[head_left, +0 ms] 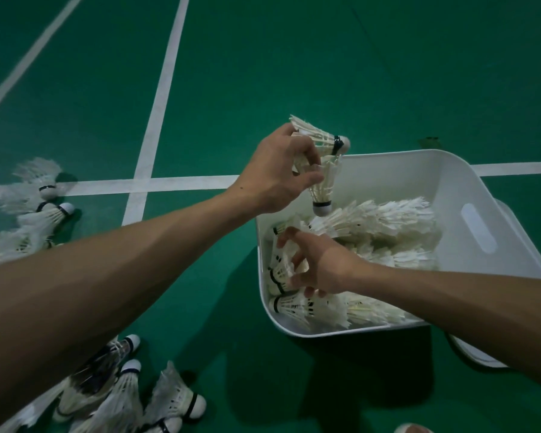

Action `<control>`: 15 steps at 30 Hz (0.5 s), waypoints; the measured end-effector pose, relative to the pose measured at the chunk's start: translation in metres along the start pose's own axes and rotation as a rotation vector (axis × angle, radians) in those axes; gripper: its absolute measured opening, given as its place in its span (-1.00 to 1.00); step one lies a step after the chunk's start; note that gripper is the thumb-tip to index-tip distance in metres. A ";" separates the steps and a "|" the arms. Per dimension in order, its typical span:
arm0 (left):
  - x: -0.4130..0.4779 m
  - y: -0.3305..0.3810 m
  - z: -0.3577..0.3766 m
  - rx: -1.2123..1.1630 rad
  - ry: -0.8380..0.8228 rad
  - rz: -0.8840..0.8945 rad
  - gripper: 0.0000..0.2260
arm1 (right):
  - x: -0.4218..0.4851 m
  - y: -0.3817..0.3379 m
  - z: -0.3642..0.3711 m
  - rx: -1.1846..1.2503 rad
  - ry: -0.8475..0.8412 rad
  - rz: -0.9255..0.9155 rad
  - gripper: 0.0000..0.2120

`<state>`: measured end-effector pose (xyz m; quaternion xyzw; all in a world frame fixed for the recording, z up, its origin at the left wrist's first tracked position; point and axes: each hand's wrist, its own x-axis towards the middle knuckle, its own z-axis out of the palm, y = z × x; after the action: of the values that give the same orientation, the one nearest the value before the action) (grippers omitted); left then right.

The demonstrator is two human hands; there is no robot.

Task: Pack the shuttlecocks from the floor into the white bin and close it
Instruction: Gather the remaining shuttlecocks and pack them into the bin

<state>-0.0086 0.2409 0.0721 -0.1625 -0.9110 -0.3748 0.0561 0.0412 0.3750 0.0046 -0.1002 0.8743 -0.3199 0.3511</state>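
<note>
Left hand (278,173) hovers above the far left corner of the white bin (388,179) and pinches two shuttlecocks (324,189) by their feathers. One points its cork down to the bin and the other points to the right. I think they are held by the feathers so that they can drop in cork first.

The right hand (322,267) is lower, inside the bin, with fingers spread over the packed shuttlecocks (372,226). It holds nothing that I can see. Probably it steadies the rows, which lie on their sides, to make place for the new ones.

The bin is open and about half full. More shuttlecocks lie on the green floor (263,73): one heap at the left (35,207) and one heap near the person (122,395). A white flat piece (478,354) shows under the right side of the bin; it may be the lid. So the packing seems far from finished.
</note>
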 end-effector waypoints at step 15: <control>-0.008 0.008 0.004 0.074 -0.125 -0.055 -0.83 | -0.048 0.010 -0.062 0.134 0.690 -0.207 -0.48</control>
<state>0.0015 0.2471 0.0734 -0.1582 -0.9301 -0.3316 -0.0055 0.0349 0.4324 0.0581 -0.0513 0.9036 -0.4252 0.0071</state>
